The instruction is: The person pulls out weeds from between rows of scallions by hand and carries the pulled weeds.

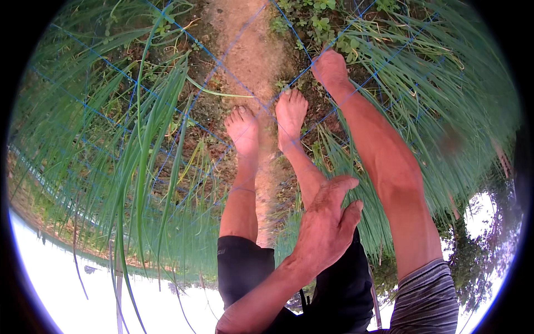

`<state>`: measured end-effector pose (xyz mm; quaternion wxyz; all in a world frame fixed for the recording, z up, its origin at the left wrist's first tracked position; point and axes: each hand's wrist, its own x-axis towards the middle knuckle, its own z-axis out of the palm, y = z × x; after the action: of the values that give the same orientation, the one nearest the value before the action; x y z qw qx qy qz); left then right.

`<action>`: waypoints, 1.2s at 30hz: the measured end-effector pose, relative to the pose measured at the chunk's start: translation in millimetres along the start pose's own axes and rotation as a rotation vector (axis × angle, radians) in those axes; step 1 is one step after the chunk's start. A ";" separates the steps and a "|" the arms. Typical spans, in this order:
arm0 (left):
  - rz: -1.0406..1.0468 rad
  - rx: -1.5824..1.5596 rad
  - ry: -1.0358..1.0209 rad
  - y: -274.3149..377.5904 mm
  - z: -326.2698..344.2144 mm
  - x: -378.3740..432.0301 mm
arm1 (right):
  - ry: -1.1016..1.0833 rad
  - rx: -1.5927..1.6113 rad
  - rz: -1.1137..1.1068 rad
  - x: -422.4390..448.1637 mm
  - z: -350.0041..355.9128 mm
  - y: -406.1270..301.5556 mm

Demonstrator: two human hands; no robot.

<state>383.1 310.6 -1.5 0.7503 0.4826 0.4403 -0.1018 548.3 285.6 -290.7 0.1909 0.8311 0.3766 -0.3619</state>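
My right hand (331, 69) reaches down among low, broad-leaved weeds (352, 48) at the edge of the onion plants. Its fingers curl under and away from view, so what they touch is hidden. Closer to me, my left hand (327, 221) hovers in front of my leg, its thumb and a finger apart with nothing between them. Long, tubular green onion leaves (417, 83) spread on the right, just beside my right hand. Blue netting string (292, 83) crosses the view in wide squares, passing close by the right hand.
My bare feet (243, 127) stand on a strip of bare soil (238, 37) between two planted rows. More onion leaves (146, 137) rise tall on the left, partly through the netting. Thin wooden stakes (119, 288) and trees (475, 246) appear along the lower rim.
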 end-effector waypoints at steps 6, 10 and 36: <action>0.026 -0.011 0.035 0.1 -1.6 2.1 | -0.059 -0.114 -0.070 2.6 -10.4 2.3; -0.075 -0.048 -0.006 1.1 0.3 0.7 | -0.297 -0.297 -0.413 -25.5 -20.9 -9.9; -0.018 -0.027 -0.012 12.1 10.6 11.5 | 0.413 0.305 -0.079 39.4 -48.7 -27.3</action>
<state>402.9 311.3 -1.0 0.7585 0.4677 0.4413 -0.1054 567.6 351.1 -288.9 -0.0319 0.8912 0.3809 -0.2442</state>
